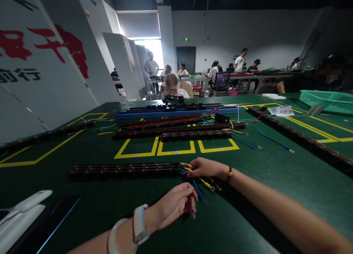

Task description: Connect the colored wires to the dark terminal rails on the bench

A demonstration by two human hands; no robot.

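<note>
Strip, dark with copper-coloured lines [124,169], lies left of centre frame on green surface [96,213]. Right hand [205,167], centre: fingers pinching ring-terminal wires [203,182] at strip's right end. Left hand [175,204], lower centre: fingers half-curled, slightly spread, near blue wire [198,189]; contact cannot be told.

Wires [203,182]: were partly hidden under the right hand [201,168].
Blue wire end [204,201]: was blurred.
White labels [176,153]: bore print too small to read.
Green basket [325,102]: was cut off by the right edge.
White device [24,213]: ran out past the left edge.
Right-side strip [309,138]: was cut by the right edge.
</note>
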